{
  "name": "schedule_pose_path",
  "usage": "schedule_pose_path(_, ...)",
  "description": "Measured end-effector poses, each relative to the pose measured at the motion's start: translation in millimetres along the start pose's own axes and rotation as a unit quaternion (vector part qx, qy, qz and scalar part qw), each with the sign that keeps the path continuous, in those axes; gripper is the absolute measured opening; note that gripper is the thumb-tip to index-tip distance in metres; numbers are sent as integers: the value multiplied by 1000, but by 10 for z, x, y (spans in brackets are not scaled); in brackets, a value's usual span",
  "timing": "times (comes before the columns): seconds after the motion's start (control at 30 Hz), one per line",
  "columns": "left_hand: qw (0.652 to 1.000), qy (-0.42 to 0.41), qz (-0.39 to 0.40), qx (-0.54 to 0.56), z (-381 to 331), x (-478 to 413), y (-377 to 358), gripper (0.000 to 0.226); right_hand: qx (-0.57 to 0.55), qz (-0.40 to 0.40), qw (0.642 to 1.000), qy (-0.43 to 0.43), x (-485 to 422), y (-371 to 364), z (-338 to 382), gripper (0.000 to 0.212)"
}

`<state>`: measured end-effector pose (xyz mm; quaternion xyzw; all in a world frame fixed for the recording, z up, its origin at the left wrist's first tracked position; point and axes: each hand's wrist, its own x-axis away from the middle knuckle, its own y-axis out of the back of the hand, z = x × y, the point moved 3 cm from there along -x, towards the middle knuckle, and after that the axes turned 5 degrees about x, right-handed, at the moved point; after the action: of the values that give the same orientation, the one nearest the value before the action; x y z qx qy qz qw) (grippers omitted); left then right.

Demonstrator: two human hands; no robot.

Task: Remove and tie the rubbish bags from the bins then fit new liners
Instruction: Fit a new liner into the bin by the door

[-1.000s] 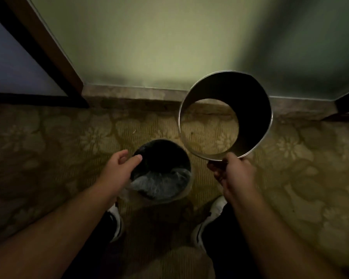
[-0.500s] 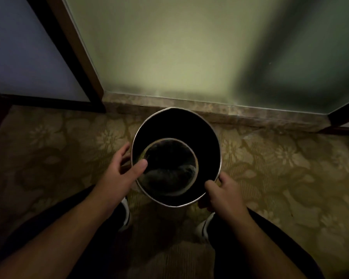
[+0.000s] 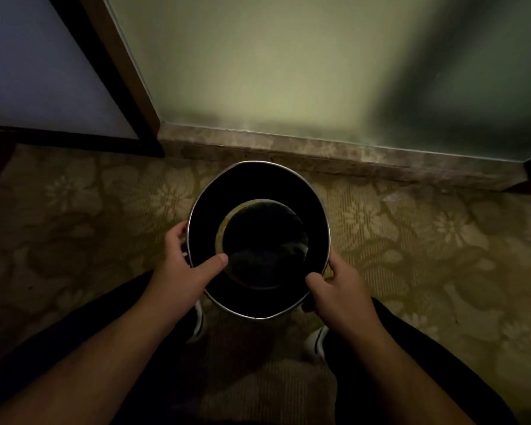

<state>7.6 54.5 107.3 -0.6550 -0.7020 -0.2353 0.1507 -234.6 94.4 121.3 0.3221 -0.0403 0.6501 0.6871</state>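
A dark, bottomless metal bin shell [image 3: 258,185] with a shiny rim stands on the carpet below me. Through its open bottom I look down on the inner bin [image 3: 262,237], very dark, with a faint sheen of plastic liner at its lower right. My left hand [image 3: 184,268] grips the shell's left rim, thumb inside and fingers outside. At the lower right rim, my right hand [image 3: 337,286] holds the shell, thumb on the edge and fingers curled underneath.
The floor is a patterned floral carpet [image 3: 426,240]. A marble skirting [image 3: 319,151] and pale wall run behind the bin. A dark wooden door frame [image 3: 117,72] stands at the left. My shoes [image 3: 318,342] flank the bin's near side.
My right hand brought the shell from up at the right down over the inner bin. My left hand moved from the inner bin's rim to the shell's rim. The shell has sunk lower.
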Motion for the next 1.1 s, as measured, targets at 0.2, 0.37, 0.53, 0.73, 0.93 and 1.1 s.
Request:
schedule_pose_path(0.2,999,-2,12,-36,56,-123,-43,82,-1,-6,1000,-15,-83,-13,-111,46)
schedule_pose_path(0.37,996,-10,35,-76,67,-189,-129,81,14,-14,998,-52,-193,33,-215,40)
schedule_pose_path(0.53,991,-34,65,-108,15,-334,-282,83,38,-22,993,-113,-426,157,-335,27)
schedule_pose_path(0.73,983,-49,10,-177,-29,-542,-268,104,53,4,996,-75,-647,4,-213,28)
schedule_pose_path(0.93,848,-286,38,-444,-72,-472,-528,74,44,-10,995,-91,-722,-141,-448,42)
schedule_pose_path(1.1,762,-243,169,-575,268,-553,-778,80,35,-4,989,-146,-898,-68,-665,36)
